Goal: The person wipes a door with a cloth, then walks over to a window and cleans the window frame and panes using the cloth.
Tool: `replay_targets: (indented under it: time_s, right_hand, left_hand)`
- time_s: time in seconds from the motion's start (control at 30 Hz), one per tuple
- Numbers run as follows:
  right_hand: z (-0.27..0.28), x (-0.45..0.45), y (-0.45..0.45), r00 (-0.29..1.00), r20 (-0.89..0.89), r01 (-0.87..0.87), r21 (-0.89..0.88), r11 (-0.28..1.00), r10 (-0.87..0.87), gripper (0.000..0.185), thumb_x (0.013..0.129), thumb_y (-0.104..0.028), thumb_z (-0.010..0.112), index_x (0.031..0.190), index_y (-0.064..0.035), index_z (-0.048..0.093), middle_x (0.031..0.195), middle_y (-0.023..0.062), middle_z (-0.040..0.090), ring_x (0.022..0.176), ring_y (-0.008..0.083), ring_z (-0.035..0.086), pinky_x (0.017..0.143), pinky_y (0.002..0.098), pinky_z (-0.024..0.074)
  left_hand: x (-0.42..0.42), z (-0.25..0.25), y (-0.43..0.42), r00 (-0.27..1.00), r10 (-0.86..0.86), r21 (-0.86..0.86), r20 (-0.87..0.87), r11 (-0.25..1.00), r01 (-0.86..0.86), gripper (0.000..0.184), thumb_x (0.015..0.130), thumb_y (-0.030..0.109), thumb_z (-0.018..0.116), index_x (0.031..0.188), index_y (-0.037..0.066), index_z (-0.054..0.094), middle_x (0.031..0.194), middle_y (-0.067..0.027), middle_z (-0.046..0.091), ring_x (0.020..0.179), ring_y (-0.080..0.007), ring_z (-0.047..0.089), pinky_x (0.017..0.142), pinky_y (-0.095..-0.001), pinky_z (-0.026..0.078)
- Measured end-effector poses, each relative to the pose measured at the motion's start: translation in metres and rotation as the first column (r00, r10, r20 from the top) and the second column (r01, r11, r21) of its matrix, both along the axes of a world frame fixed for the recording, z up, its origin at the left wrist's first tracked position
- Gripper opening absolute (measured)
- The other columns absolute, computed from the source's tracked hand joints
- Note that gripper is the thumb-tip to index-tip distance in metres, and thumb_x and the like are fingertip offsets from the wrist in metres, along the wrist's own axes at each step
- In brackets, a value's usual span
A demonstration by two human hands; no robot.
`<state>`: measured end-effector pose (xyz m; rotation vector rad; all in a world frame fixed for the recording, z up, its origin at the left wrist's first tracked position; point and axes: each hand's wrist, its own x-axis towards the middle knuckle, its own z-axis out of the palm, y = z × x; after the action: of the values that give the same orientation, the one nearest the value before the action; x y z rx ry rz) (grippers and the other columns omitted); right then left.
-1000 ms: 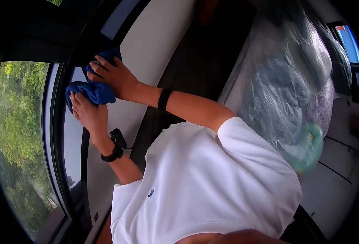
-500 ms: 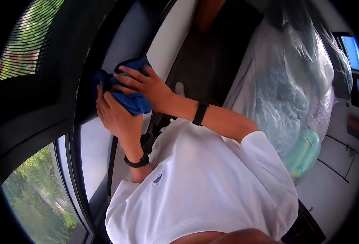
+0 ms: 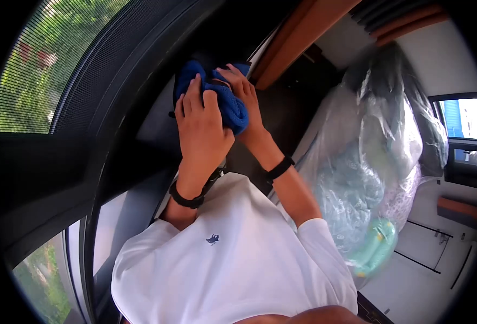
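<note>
A crumpled blue cloth with a dark edge is bunched between my two hands in front of my chest. My left hand lies over its left side, fingers curved onto the folds. On the other side my right hand grips the cloth, with part of its palm and fingers hidden behind the fabric. Each wrist wears a black band. Both hands are beside the dark window frame; whether the cloth touches the ledge below, I cannot tell.
A screened window fills the upper left. To the right, a bed-like pile under clear plastic sheeting has a green cushion-like item at its end. An orange-brown wooden panel stands ahead, and a small window is at far right.
Both hands and the cloth have moved right and slightly up in the view, and the cloth is more bunched together. The camera has turned, so the plastic-covered pile appears further left.
</note>
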<state>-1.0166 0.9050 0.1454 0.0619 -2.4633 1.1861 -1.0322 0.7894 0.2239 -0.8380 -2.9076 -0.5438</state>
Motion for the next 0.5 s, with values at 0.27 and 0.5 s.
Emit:
replay_targets:
  time_s: [0.27, 0.5]
  right_hand:
    - [0.024, -0.028, -0.004, 1.0, -0.003, 0.02, -0.287, 0.958, -0.022, 0.055, 0.094, -0.03, 0.065, 0.142, -0.0138, 0.045, 0.149, 0.0055, 0.047, 0.146, 0.0288, 0.035, 0.117, 0.0474, 0.0323]
    - [-0.014, -0.044, 0.0, 0.996, -0.017, -0.058, -0.852, 0.521, 0.083, 0.064, 0.097, -0.024, 0.063, 0.153, -0.0102, 0.035, 0.151, 0.007, 0.047, 0.144, 0.0259, 0.039, 0.123, 0.0403, 0.0257]
  left_hand:
    - [-0.018, 0.004, 0.025, 1.0, -0.022, 0.42, -0.02, 0.907, 0.029, 0.066, 0.067, -0.013, 0.058, 0.129, 0.01, 0.048, 0.152, -0.0384, 0.026, 0.135, -0.055, 0.037, 0.111, -0.0604, 0.029]
    - [-0.033, -0.03, 0.034, 0.997, -0.073, 0.24, -0.021, 0.968, 0.076, 0.058, 0.072, -0.01, 0.059, 0.125, 0.01, 0.054, 0.155, -0.0372, 0.023, 0.142, -0.0538, 0.03, 0.113, -0.062, 0.025]
